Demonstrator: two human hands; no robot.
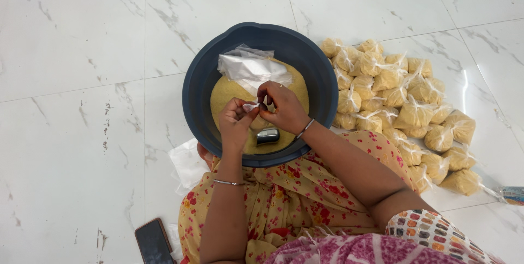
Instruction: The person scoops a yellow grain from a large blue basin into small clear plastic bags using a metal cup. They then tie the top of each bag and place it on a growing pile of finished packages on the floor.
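A dark blue round tub (203, 73) sits on the floor in front of me, heaped with yellow powder (226, 93). A stack of clear plastic bags (248, 66) lies on the powder at the back. My left hand (236, 122) and my right hand (282, 105) meet over the tub, both pinching the same small clear plastic bag (250, 107) between their fingertips. A small shiny metal cup (267, 135) rests in the powder just below my hands.
Several tied clear bags filled with yellow powder (401, 111) are piled on the white marble floor right of the tub. A dark phone (153, 241) lies on the floor at lower left. White plastic (187, 163) pokes out under the tub's left side.
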